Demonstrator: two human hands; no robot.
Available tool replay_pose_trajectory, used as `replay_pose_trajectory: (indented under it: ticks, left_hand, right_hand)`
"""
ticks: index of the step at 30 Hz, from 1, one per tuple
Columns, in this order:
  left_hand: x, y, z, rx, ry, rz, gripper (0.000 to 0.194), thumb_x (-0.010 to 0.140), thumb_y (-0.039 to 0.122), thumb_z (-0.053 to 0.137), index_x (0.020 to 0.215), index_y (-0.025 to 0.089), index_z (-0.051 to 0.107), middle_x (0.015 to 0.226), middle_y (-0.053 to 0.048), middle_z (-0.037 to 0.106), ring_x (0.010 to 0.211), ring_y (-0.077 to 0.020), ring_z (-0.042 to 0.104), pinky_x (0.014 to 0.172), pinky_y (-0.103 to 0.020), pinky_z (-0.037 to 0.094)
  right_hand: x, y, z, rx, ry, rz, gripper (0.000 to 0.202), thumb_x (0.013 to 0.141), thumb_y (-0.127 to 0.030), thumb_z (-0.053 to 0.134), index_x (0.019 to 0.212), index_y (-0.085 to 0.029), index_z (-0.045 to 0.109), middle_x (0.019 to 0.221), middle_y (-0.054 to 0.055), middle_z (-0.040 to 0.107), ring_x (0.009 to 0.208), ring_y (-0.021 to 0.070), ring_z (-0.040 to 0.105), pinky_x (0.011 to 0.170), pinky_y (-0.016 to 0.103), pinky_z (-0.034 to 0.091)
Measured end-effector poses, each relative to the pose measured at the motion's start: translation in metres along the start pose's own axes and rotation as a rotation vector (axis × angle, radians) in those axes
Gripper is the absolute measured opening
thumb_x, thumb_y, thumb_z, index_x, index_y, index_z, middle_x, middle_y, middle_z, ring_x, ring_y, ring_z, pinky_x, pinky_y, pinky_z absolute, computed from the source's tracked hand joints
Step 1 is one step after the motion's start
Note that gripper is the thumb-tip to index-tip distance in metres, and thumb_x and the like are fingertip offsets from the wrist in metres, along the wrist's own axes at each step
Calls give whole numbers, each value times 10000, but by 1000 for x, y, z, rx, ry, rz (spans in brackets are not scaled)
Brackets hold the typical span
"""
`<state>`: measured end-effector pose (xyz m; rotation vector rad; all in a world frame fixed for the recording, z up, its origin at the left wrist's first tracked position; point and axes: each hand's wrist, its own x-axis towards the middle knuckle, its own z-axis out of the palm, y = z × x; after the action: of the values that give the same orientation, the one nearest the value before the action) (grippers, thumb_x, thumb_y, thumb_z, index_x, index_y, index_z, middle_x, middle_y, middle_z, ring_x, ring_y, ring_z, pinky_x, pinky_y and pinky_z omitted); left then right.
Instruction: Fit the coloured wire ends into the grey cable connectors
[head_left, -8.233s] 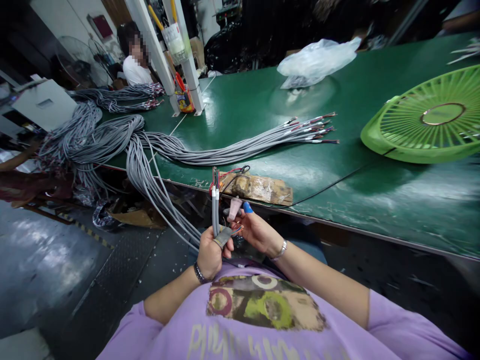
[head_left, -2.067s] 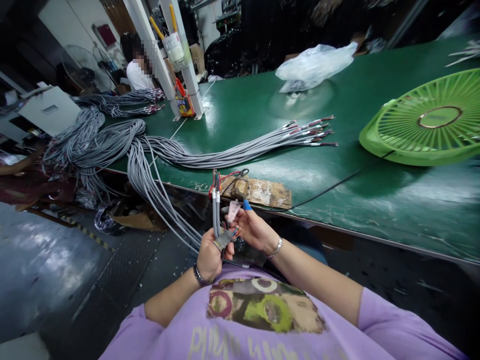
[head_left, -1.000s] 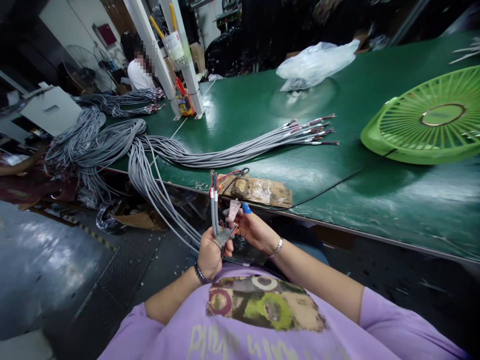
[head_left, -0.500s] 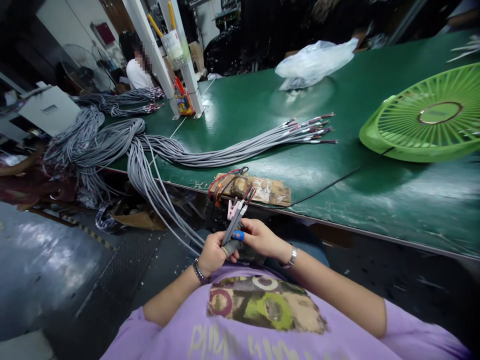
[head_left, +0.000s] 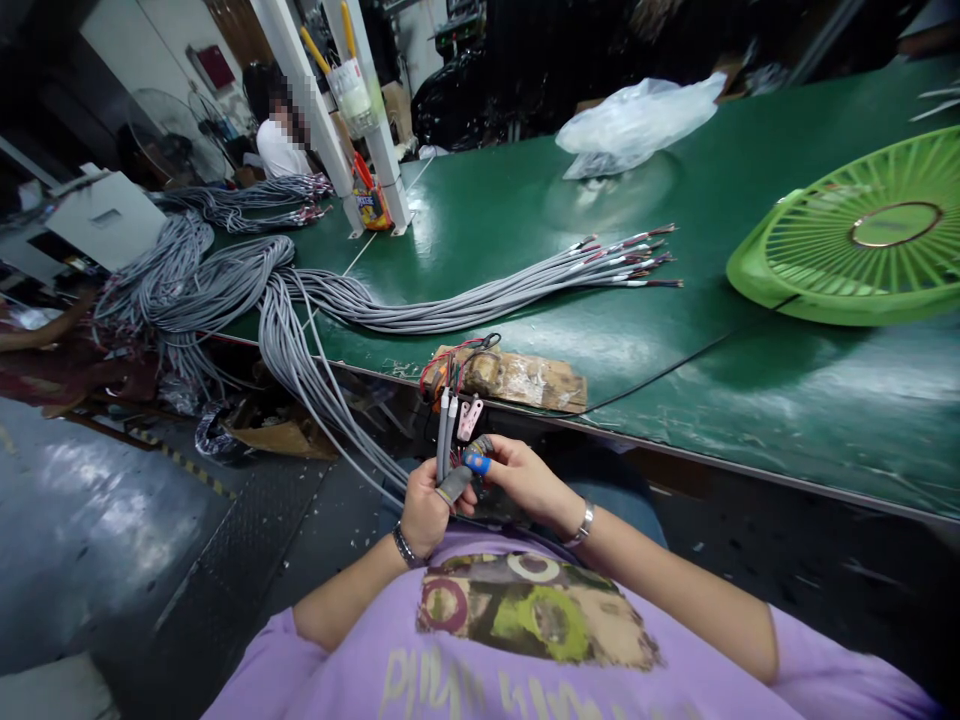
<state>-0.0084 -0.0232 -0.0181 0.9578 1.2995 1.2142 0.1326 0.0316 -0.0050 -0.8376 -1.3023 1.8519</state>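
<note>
Closed around two grey cables (head_left: 442, 435), our left hand (head_left: 426, 512) held them low, so that they stood nearly upright in front of us, their white-sleeved tops ending in thin coloured wires (head_left: 451, 372). A grey covering wrapped our left thumb, which lay across the foot of the pair. Our right hand (head_left: 529, 488) was just beside them, its thumb, banded with blue tape (head_left: 478, 463), brought close to the forefinger in a narrow pinch; we could not tell whether anything was caught between those two. A few fine reddish wires showed in the small space between our hands.

Just right of the cable tops was a pink clip (head_left: 469, 420), near the edge of the green table (head_left: 652, 340), and behind it lay a wooden board (head_left: 536, 380) with red and black leads at its left end. To our left, long grey strands (head_left: 319, 405) hung from a coiled heap (head_left: 225, 280) down toward our left hand, while another bundle (head_left: 465, 312) stretched across the tabletop. Farther right stood a lime-green fan (head_left: 892, 225).
</note>
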Motion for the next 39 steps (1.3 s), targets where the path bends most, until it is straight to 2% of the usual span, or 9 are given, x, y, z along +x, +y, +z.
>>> replay_pose_trajectory:
  ticks: [5,9,20,22,25,29,34,39]
  left_hand:
    - [2,-3,1,-62,68,16,293,755,432,652,707,154,574,515,6,618,401,-96,552,391,-181,348]
    - [2,-2,2,-97,111,3,303,736,439,669,708,155,567,509,14,613,382,-90,536,377,-181,331]
    - [1,4,2,-138,141,12,319,711,449,686,685,157,560,496,20,603,367,-83,518,370,-182,323]
    - [1,7,1,-150,128,-1,341,697,467,697,676,156,559,484,20,596,348,-76,497,355,-177,308]
    - [3,15,0,-199,42,-29,350,672,467,720,662,154,563,462,19,585,322,-73,470,328,-176,301]
    - [10,24,2,-250,-71,-53,314,661,426,741,685,150,594,439,23,570,300,-71,439,308,-180,318]
    - [17,24,7,-249,-71,-53,352,657,454,733,773,134,642,444,23,565,307,-60,423,310,-170,298]
    - [19,20,9,-227,-40,-74,397,609,489,747,731,129,636,438,20,562,313,-59,421,317,-175,296]
  right_hand:
    - [-4,0,5,32,36,-39,309,710,-458,696,687,-180,563,529,-34,541,480,85,403,500,241,334]
    - [-5,-2,7,80,12,-31,284,722,-441,691,700,-191,561,538,-32,541,480,91,409,501,246,343]
    - [-4,-1,2,94,15,6,302,666,-423,748,671,-172,580,571,-22,543,522,94,436,519,238,358]
    - [-1,3,-3,165,46,37,322,681,-447,734,661,-165,580,564,-25,523,518,87,425,520,233,367]
    - [9,7,-11,357,76,103,379,734,-537,655,715,-163,597,617,-8,552,527,87,447,527,233,404]
    - [26,4,-13,443,37,149,449,740,-588,625,818,-146,642,715,36,614,576,102,515,542,235,436]
    - [37,-3,-3,518,9,115,411,711,-553,677,739,-144,638,652,20,601,551,102,490,514,235,404]
    - [38,-1,1,554,27,72,388,682,-533,710,686,-154,628,610,11,584,557,116,477,520,251,379]
